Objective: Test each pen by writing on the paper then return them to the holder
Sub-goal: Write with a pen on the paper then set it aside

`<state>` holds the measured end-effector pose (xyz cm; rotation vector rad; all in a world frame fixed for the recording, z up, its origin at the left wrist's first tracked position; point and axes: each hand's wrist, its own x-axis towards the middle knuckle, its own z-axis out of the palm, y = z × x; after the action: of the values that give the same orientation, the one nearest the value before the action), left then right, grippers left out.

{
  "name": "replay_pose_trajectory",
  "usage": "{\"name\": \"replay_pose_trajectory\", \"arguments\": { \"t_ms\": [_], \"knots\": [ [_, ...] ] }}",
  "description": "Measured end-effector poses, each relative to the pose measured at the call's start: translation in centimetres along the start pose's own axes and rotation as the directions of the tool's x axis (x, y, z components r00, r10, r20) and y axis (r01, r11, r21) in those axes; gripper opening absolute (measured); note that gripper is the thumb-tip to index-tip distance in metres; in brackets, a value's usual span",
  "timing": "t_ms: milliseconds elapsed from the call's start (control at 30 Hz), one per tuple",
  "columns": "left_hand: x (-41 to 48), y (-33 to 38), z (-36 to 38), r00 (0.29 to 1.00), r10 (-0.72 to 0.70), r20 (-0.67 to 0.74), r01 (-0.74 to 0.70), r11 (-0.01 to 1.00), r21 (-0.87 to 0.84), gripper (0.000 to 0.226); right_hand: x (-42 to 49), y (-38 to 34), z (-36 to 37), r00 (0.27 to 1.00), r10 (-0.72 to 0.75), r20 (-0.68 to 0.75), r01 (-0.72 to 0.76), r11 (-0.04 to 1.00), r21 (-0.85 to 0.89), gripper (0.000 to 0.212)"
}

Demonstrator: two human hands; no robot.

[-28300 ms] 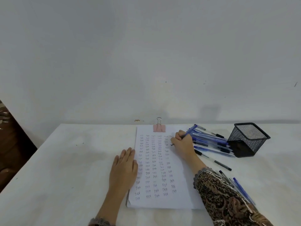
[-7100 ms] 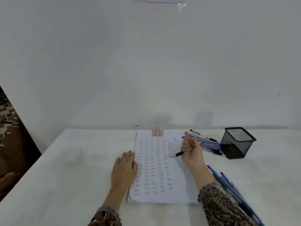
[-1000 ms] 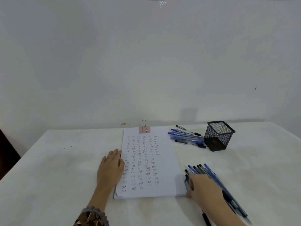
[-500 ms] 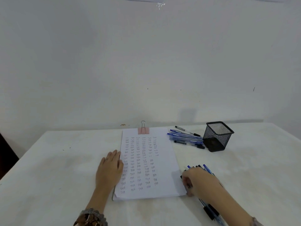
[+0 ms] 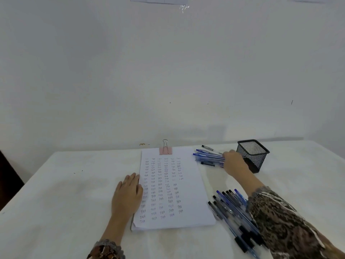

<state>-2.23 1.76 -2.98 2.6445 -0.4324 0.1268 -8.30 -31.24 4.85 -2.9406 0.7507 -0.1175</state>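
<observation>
- Resting flat, the left hand (image 5: 127,195) lies on the table (image 5: 65,184) at the left edge of the paper (image 5: 173,187). Its fingers are straight and close together, and their tips overlap that edge.
- The paper is a clipped stack covered in columns of small handwritten words (too small to read for certain). A pink binder clip (image 5: 165,150) holds its top edge.
- The right hand (image 5: 234,162) is stretched out past the paper's top right corner, with its back to the camera. Its fingers meet the ends of the far pens (image 5: 207,157). I cannot tell whether they pinch one or only touch.
- The far pens, mostly blue, lie in a loose bundle just right of the paper's top, pointing toward it. One black pen (image 5: 207,147) lies a little behind them.
- The black mesh holder (image 5: 253,156) stands upright further right of the paper's top, just beyond the right hand.
- The near pens (image 5: 229,206), blue and black, lie fanned out beside the paper's lower right corner. They are partly hidden under the patterned sleeve (image 5: 280,221) of the right arm.
</observation>
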Motion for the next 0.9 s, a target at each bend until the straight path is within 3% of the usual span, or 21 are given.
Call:
{"name": "replay_pose_trajectory", "arguments": {
  "t_ms": [100,300,367,433,500,567,633,700,767,833,900],
  "knots": [
    [0.0,0.0,-0.1,1.000,0.001,0.000,-0.001,1.000,-0.004,0.047,0.7,0.4,1.3,0.999,0.003,0.036,0.001,0.992,-0.127,0.026],
    [0.1,0.0,0.0,1.000,0.004,-0.002,-0.004,1.000,-0.003,0.047,0.9,0.5,1.0,0.997,-0.066,-0.028,0.057,0.962,-0.268,0.021],
    [0.1,-0.1,0.1,1.000,0.004,-0.004,-0.004,1.000,0.003,0.047,0.8,0.6,-0.1,0.994,-0.090,-0.061,0.081,0.988,-0.134,0.015],
    [0.1,-0.1,0.1,1.000,0.004,-0.005,-0.004,1.000,0.002,0.047,0.5,0.7,-1.7,0.986,-0.093,-0.134,0.125,0.961,0.248,0.010],
    [0.1,0.0,0.1,1.000,0.004,-0.003,-0.004,1.000,0.005,0.047,-0.4,0.4,-3.4,0.978,-0.022,-0.206,0.158,0.724,0.672,0.008],
    [0.2,0.0,0.1,1.000,0.008,-0.004,-0.008,1.000,0.012,0.047,-1.1,-0.6,-4.5,0.981,0.067,-0.182,0.157,0.283,0.946,0.009],
    [0.2,-0.1,0.1,1.000,0.007,-0.002,-0.006,1.000,0.021,0.048,-1.4,-2.2,-4.5,0.993,0.091,-0.075,0.094,-0.229,0.969,0.017],
    [0.1,-0.1,0.1,1.000,0.005,0.004,-0.005,1.000,0.025,0.048,-1.5,-3.9,-3.7,0.996,0.079,0.036,0.019,-0.600,0.799,0.023],
    [0.1,0.0,0.0,1.000,0.005,0.010,-0.005,1.000,0.022,0.048,-1.7,-5.4,-2.1,0.990,0.091,0.107,0.008,-0.796,0.605,0.036],
    [0.0,0.0,-0.1,1.000,0.006,0.011,-0.006,1.000,0.015,0.048,-2.0,-6.5,-0.4,0.981,0.129,0.144,0.048,-0.883,0.466,0.047],
    [0.1,0.0,-0.1,1.000,0.005,0.010,-0.005,1.000,0.017,0.048,-2.3,-7.2,0.7,0.974,0.158,0.163,0.085,-0.919,0.385,0.038]
  ]
}}
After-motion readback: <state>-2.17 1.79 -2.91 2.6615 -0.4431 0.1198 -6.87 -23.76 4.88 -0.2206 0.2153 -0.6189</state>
